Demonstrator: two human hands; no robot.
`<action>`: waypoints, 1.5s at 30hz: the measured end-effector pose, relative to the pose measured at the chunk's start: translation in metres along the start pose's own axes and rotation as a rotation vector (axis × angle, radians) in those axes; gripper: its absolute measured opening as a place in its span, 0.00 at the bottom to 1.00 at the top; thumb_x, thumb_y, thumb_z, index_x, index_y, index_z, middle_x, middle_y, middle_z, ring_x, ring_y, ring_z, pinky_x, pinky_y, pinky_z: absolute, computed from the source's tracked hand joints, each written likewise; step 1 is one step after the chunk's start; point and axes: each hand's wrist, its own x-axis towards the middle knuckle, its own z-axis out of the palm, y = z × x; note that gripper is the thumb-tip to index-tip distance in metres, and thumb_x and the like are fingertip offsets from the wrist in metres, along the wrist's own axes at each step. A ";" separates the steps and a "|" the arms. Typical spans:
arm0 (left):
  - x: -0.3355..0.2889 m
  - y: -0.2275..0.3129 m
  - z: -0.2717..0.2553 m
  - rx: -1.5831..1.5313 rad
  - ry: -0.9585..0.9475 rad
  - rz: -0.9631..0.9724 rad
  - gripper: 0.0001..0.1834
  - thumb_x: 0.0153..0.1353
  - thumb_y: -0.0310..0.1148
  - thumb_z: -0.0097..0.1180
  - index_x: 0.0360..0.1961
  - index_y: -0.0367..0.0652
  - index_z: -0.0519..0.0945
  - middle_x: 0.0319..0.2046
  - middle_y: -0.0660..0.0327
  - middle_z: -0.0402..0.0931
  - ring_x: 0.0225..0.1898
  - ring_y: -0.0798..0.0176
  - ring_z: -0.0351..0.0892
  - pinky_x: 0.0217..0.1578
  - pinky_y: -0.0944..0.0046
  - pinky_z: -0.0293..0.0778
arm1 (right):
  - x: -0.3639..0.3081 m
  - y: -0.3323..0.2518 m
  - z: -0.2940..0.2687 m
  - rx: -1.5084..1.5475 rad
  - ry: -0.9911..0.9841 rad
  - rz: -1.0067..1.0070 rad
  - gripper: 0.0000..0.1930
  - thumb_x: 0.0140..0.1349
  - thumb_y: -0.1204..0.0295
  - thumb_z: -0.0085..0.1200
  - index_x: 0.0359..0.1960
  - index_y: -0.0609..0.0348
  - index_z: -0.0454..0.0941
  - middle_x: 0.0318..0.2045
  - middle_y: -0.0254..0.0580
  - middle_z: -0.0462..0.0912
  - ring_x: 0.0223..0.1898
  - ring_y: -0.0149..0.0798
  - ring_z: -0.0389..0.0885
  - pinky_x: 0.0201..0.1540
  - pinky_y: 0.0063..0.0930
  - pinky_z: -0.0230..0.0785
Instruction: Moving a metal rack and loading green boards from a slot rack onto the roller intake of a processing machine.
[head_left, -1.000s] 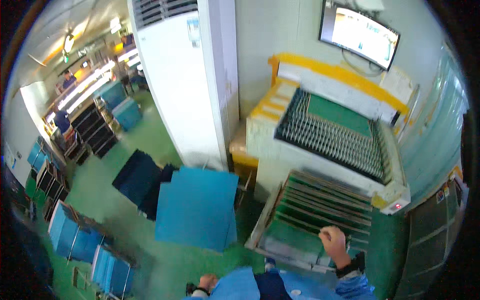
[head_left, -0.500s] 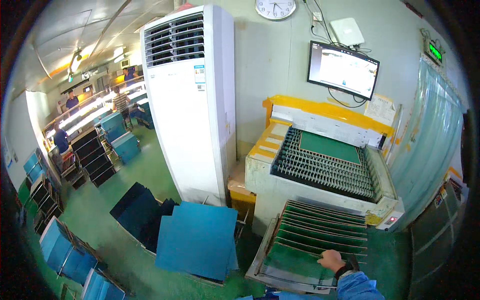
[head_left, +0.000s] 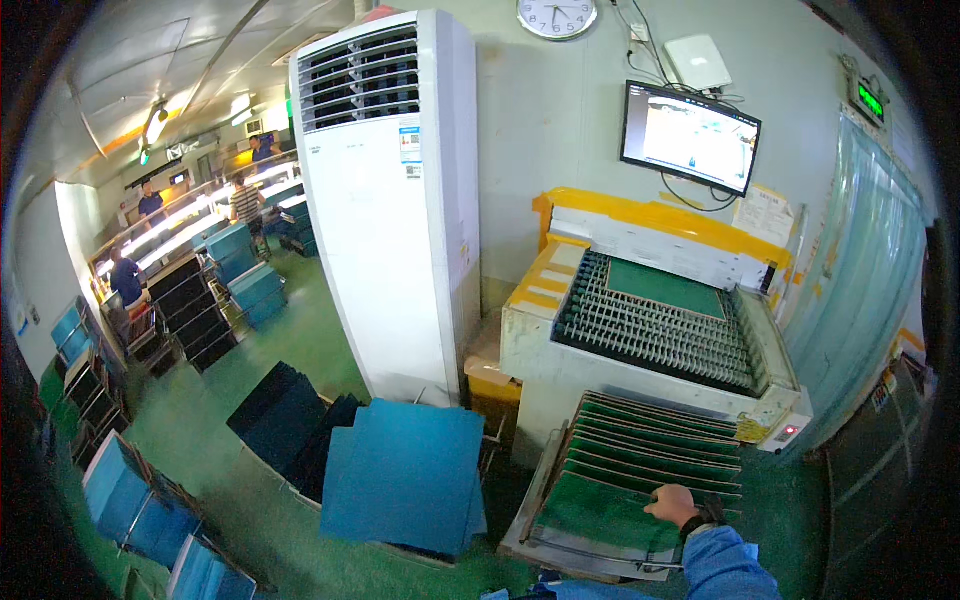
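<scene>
Head: boards in rack; green floor

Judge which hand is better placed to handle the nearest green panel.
Probably the right hand: it is by the right side of that green panel; the left hand is out of view.

The place is a factory workshop, shown by a roller conveyor machine, racked green panels, stacked blue sheets and 4 people around brightly lit benches beyond a green floor.
</scene>
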 end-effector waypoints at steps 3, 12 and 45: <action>-0.012 -0.020 0.009 0.000 -0.004 0.009 0.21 0.49 0.49 0.49 0.36 0.43 0.77 0.35 0.53 0.76 0.38 0.53 0.74 0.40 0.56 0.69 | 0.007 -0.001 0.000 -0.012 0.009 -0.006 0.27 0.38 0.51 0.60 0.35 0.59 0.79 0.32 0.52 0.78 0.37 0.51 0.76 0.39 0.40 0.68; -0.011 -0.094 0.037 0.107 -0.213 0.102 0.24 0.50 0.50 0.49 0.39 0.42 0.77 0.39 0.52 0.75 0.43 0.54 0.73 0.45 0.58 0.66 | 0.001 -0.018 -0.004 -0.002 0.015 0.083 0.29 0.34 0.56 0.64 0.38 0.64 0.77 0.38 0.54 0.77 0.42 0.49 0.75 0.44 0.37 0.67; -0.011 -0.084 0.040 -0.043 -0.040 -0.113 0.24 0.46 0.52 0.52 0.38 0.44 0.79 0.39 0.53 0.76 0.40 0.53 0.74 0.42 0.58 0.68 | 0.003 -0.019 0.007 0.152 0.121 0.070 0.24 0.26 0.65 0.66 0.27 0.68 0.77 0.28 0.57 0.77 0.34 0.52 0.76 0.36 0.39 0.68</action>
